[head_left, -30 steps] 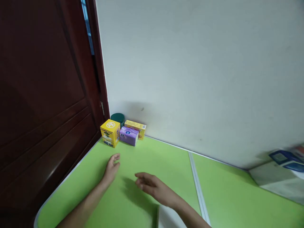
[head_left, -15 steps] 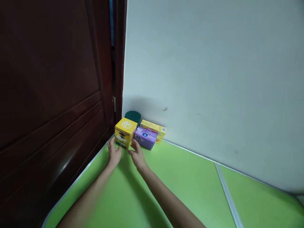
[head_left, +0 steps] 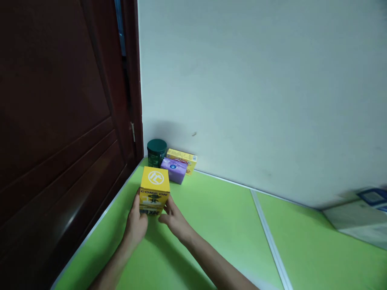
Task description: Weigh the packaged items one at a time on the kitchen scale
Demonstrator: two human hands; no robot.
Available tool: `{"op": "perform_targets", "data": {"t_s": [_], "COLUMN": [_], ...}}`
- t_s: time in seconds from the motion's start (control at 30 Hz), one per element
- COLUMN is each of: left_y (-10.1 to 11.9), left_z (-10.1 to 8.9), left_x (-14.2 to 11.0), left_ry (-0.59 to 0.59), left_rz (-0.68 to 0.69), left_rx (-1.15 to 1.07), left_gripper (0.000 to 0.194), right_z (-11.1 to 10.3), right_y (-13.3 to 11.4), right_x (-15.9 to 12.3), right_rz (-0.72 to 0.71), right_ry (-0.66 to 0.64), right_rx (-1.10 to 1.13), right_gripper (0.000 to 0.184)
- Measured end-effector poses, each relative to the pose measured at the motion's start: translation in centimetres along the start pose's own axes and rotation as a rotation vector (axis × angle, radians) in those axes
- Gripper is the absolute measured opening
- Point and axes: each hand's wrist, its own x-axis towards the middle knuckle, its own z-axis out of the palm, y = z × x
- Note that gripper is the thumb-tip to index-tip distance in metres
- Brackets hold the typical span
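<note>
Between my two hands is a yellow box (head_left: 155, 189) with a white round logo on top and "COME ON" printed on its front. My left hand (head_left: 136, 219) grips its left side, thumb at the lower front edge. On the opposite side my right hand (head_left: 173, 219) holds the box low down, fingers along the right face. Behind it stand a dark green lidded tub (head_left: 156, 152), a purple pack (head_left: 174, 170) and a flatter yellow box (head_left: 191, 161) near the wall. Whether the held box touches the green surface cannot be made out.
A dark brown wooden door (head_left: 60, 121) borders the left side. The pale wall (head_left: 242, 100) runs behind the green surface (head_left: 217, 217), which a light strip (head_left: 269, 237) crosses. At the far right sits a blurred white box (head_left: 359, 221) with blue on top.
Both hands have closed on the yellow box and brought it nearer to me, away from the tub and purple pack. The view has turned right, bringing the white box into sight.
</note>
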Motion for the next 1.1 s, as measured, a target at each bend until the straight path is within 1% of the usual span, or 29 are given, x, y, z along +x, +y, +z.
{"op": "perform_targets", "data": {"t_s": [0.1,0.2,0.27,0.37,0.43,0.5,0.6,0.67,0.73,0.8,0.9,1.0,1.1], "left_y": [0.2,1.5,2.6,3.8,3.9,3.4,2.2,1.6,1.5,1.8,2.3,2.5,2.9], "left_z": [0.7,2.5,4.0,6.5,8.1,9.5,10.8,11.0,10.8,10.3,9.2,7.9,6.8], "left_x": [-6.3,-12.1,-15.3,-18.9,-20.6,-21.9,-23.1,-23.6,-23.8,-23.9,-23.4,-22.5,-21.9], "left_ry": [-0.153,-0.335,-0.448,-0.616,-0.708,-0.767,-0.755,-0.729,-0.718,-0.685,-0.594,-0.508,-0.441], "left_rz": [-0.024,0.055,0.106,0.117,0.110,0.112,0.119,0.123,0.125,0.103,0.054,0.060,0.061], "left_rx": [0.052,0.061,0.045,0.014,0.005,0.023,0.064,0.093,0.125,0.151,0.167,0.143,0.146], "left_gripper": [0.087,0.087,0.086,0.088,0.090,0.090,0.088,0.088,0.086,0.083,0.083,0.085,0.086], "right_z": [-2.2,-4.8,-6.4,-8.3,-9.3,-10.1,-11.0,-11.3,-11.5,-11.6,-12.2,-13.3,-14.2], "right_y": [-2.2,-4.9,-6.5,-7.9,-7.9,-7.2,-5.3,-4.0,-2.7,-1.6,-0.4,0.3,0.5], "right_x": [-6.8,-13.7,-18.0,-23.6,-26.4,-28.4,-30.1,-30.7,-31.4,-32.3,-34.0,-35.9,-37.1], "right_rz": [0.034,0.030,0.051,0.085,0.095,0.095,0.077,0.065,0.064,0.081,0.076,0.026,0.009], "right_ry": [-0.010,0.050,0.112,0.225,0.293,0.325,0.323,0.318,0.317,0.331,0.426,0.533,0.597], "right_rx": [-0.077,-0.223,-0.311,-0.370,-0.372,-0.348,-0.278,-0.240,-0.218,-0.205,-0.179,-0.136,-0.133], "right_gripper": [0.096,0.091,0.088,0.086,0.086,0.087,0.093,0.097,0.098,0.097,0.089,0.082,0.078]}}
